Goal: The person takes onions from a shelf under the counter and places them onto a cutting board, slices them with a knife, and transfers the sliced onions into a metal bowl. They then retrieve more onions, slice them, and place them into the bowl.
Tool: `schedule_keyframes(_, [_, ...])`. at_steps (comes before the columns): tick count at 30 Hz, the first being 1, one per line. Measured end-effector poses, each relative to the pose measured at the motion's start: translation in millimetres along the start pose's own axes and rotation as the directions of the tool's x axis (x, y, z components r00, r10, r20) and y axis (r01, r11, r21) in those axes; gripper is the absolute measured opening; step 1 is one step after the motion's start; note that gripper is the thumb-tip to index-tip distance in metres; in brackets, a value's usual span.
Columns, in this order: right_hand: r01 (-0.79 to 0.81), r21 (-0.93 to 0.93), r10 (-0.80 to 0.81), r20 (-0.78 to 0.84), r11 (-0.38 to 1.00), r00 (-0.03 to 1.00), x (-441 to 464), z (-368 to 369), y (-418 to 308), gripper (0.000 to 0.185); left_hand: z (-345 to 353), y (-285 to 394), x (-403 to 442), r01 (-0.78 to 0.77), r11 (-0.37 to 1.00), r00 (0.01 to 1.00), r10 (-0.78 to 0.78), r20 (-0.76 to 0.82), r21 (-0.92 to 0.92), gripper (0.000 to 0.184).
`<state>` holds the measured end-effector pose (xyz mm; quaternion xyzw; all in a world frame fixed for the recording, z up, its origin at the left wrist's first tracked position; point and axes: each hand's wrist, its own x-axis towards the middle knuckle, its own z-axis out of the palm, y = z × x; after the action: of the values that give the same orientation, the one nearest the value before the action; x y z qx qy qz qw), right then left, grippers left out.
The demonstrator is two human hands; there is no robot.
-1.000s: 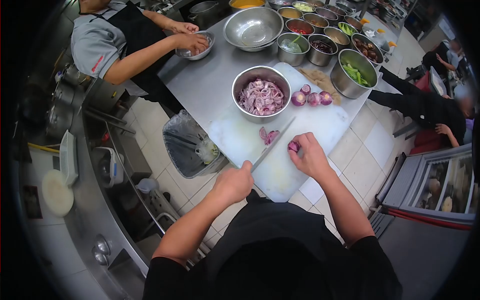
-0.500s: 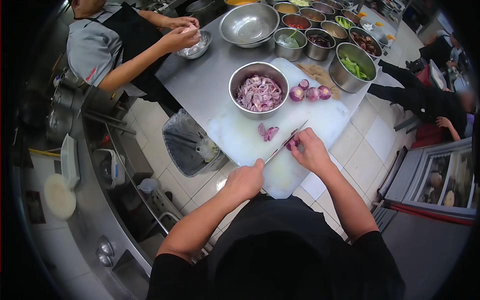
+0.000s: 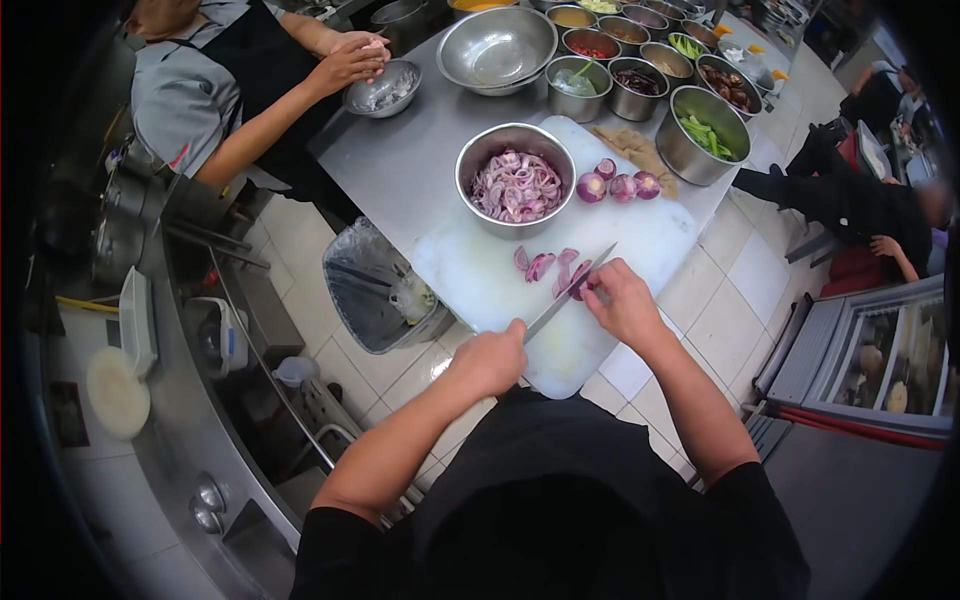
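Slicing is under way: the left hand (image 3: 488, 360) grips a long steel knife (image 3: 553, 313) against the round purple onion (image 3: 583, 287) pinched in the right hand (image 3: 627, 302); another cut calls for tucked fingertips.

Shiny metal bowl (image 3: 516, 228), matt cloth (image 3: 632, 148)

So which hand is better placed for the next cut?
Probably the left: your left hand grips the knife, blade right at the onion, while your right hand steadies it on the board.

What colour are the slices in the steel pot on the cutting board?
The onion slices are purple and whitish; clearest in the head view.
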<state>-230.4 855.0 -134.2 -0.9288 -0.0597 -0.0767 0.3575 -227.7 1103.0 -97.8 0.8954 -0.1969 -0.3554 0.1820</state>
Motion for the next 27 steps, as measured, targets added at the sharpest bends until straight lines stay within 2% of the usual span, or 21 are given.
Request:
schedule_keyframes(2, [0.108,-0.078,-0.107,0.016,0.991,0.994,7,-9,-5,0.014,-17,-6,6,0.003,0.995,0.998,0.002,0.056,-0.097,0.027])
schedule_keyframes(5, [0.239,-0.116,-0.206,0.244,0.964,0.948,16,-12,-2,0.012,-33,-1,7,0.182,0.948,0.978,-0.147,0.150,-0.261,0.027])
schedule_keyframes(8, [0.002,-0.012,0.000,0.157,1.000,0.988,13,-4,-1,0.013,-15,-2,0,0.078,0.997,0.994,-0.079,-0.079,-0.016,0.028])
schedule_keyframes(11, [-0.005,0.117,-0.014,0.161,0.993,0.987,8,-6,-5,0.013,-8,10,-12,0.110,0.994,0.994,-0.110,0.004,-0.018,0.028])
schedule_keyframes(14, [-0.027,0.132,0.002,0.184,0.991,0.983,6,-5,-4,0.014,-9,15,-14,0.115,0.993,0.993,-0.115,-0.012,0.000,0.027])
schedule_keyframes(17, [0.068,0.103,-0.083,0.151,0.992,0.985,6,-5,-3,0.015,-24,28,-39,0.080,0.995,0.996,-0.082,0.026,0.067,0.025])
schedule_keyframes(20, [0.078,0.113,-0.088,0.086,0.991,0.992,3,1,-2,0.014,-12,20,-15,0.066,0.997,0.998,-0.065,-0.010,0.051,0.025])
schedule_keyframes(27, [0.094,0.109,-0.096,0.010,0.990,0.995,-4,7,-3,0.012,-16,19,-21,0.078,0.992,0.996,-0.081,0.025,0.097,0.024])
